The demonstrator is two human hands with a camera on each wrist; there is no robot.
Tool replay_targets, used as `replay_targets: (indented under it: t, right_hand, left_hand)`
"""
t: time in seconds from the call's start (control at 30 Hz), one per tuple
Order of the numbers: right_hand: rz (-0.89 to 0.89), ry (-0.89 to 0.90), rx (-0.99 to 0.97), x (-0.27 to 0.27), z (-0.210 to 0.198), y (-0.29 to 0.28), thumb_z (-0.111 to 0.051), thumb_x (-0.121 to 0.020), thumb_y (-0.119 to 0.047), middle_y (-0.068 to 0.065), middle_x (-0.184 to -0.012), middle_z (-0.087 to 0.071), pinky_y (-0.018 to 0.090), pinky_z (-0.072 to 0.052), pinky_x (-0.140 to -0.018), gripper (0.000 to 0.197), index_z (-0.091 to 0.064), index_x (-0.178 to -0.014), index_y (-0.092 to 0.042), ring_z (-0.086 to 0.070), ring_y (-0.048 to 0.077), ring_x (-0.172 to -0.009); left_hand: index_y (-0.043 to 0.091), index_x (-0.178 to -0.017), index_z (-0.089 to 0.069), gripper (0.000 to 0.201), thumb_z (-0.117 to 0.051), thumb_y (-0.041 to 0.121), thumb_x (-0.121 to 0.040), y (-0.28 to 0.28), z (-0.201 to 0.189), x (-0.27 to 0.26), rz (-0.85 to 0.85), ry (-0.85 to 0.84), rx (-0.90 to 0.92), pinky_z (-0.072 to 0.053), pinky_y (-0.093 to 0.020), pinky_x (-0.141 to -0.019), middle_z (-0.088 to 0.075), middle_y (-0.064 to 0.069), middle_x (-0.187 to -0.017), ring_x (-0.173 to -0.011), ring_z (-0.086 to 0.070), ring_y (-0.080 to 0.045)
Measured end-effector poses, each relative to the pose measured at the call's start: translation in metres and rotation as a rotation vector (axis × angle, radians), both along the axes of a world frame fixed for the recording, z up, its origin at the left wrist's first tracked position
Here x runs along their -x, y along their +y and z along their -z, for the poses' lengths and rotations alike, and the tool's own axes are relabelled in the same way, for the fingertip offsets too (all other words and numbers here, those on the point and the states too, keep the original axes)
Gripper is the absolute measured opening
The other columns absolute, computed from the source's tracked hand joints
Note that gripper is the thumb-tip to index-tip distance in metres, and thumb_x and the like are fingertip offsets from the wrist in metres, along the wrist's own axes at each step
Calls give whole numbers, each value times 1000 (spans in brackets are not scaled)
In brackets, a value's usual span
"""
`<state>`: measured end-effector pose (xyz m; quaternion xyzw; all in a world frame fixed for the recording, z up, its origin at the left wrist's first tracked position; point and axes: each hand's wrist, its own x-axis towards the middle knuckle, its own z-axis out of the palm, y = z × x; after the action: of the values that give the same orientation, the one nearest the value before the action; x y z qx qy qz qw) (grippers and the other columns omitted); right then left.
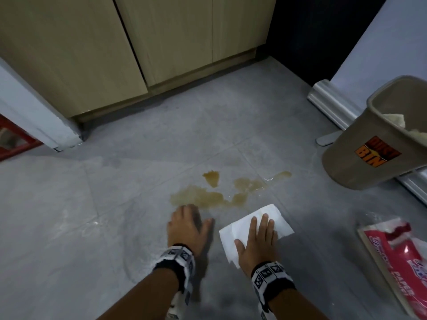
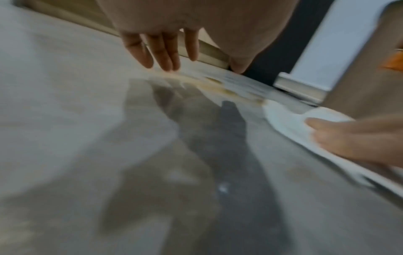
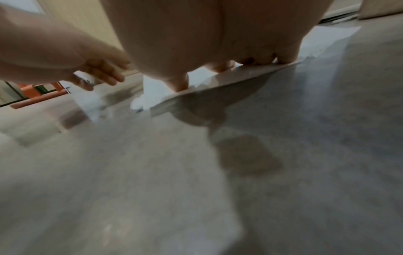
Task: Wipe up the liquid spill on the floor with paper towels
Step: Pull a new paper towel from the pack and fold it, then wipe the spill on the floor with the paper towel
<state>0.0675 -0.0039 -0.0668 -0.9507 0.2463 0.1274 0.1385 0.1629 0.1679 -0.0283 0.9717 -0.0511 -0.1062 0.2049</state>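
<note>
My right hand (image 1: 256,241) presses flat on the folded white paper towel (image 1: 242,227); my left hand (image 1: 187,225) hovers loose-fingered, holding nothing, beside the brown liquid spill (image 1: 217,195). The tan plastic bin (image 1: 369,153) reads "BIN".

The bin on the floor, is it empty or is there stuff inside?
Not empty. The bin holds crumpled pale paper near its rim; how full cannot be told.

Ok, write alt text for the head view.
A right hand presses a white paper towel flat on the grey floor beside a brown spill; the left hand rests nearby. A tan bin stands at right.
</note>
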Motion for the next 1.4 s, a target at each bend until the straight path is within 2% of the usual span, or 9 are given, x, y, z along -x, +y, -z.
replay_targets:
  t: [0.1, 0.2, 0.3, 0.5, 0.63, 0.77, 0.97, 1.17, 1.4]
  right_hand:
    - [-38, -55, 16, -11, 1, -2, -73, -71, -46, 29, -151, -27, 60, -33, -106, 95, -29, -143, -2, -26, 47, -137]
    - [-69, -13, 5, -34, -1, 8, -57, -82, -49, 26, -157, -10, 58, -19, -113, 89, -23, -150, -2, -12, 44, -143]
    - [-142, -26, 14, -34, -1, 21, -43, -83, -51, 26, -156, -17, 57, -19, -111, 83, -28, -148, -3, -19, 45, -142]
    - [-213, -53, 74, -15, 3, -15, -8, -91, -61, 29, -152, -27, 61, -34, -104, 83, -31, -145, -3, -34, 48, -134]
    - [-94, -88, 4, -62, 3, 13, -32, -84, -52, 34, -150, -24, 64, -31, -104, 82, -36, -142, 5, -28, 52, -136]
    - [-227, -82, 61, -51, -2, 61, -46, -79, -50, 31, -152, -22, 60, -21, -110, 85, -34, -145, 1, -22, 49, -139]
    - [-341, 31, 108, -32, -3, 3, -22, -86, -67, 27, -151, -29, 59, -33, -105, 88, -39, -144, -3, -31, 48, -136]
    - [-215, 43, -43, -92, -13, 58, -34, -84, -49, 27, -157, 6, 52, -3, -118, 91, -7, -149, 7, 3, 41, -146]
    - [-415, -60, -16, -42, -4, 37, -25, -90, -60, 25, -153, -26, 54, -30, -110, 84, -29, -146, 3, -28, 42, -139]
  left_hand:
    - [16, -156, -17, 111, -33, 87, -72, 53, 11, -31, -89, 85, -116, -8, -53, -119, -4, -10, -166, -152, -2, -30]
    - [15, -155, 19, 144, -32, 104, -53, 86, 22, -47, -48, 275, -247, 7, -59, -119, 30, -8, -160, -148, 25, -31]
    - [18, -141, 40, 153, -29, 108, -39, 92, 25, -47, -16, 349, -286, 11, -59, -117, 48, -6, -147, -144, 34, -31]
    - [15, -139, 43, 155, -25, 109, -37, 90, 22, -49, -28, 356, -303, 10, -61, -118, 49, -11, -147, -142, 36, -36]
    - [14, -147, 35, 155, -29, 108, -41, 88, 20, -48, -28, 362, -297, 12, -60, -117, 44, -11, -152, -142, 36, -35]
    - [15, -148, 34, 153, -33, 106, -45, 89, 15, -47, -21, 377, -287, 13, -61, -116, 44, -10, -152, -142, 37, -35]
    - [15, -148, 33, 153, -34, 106, -45, 90, 18, -46, -23, 368, -271, 14, -61, -116, 48, -8, -148, -141, 38, -34]
    - [15, -151, 29, 154, -37, 105, -45, 91, 19, -46, -28, 363, -268, 12, -62, -117, 40, -9, -155, -144, 34, -33]
    - [19, -138, 43, 150, -34, 107, -44, 93, 23, -47, -9, 371, -244, 14, -62, -115, 54, -5, -141, -140, 39, -32]
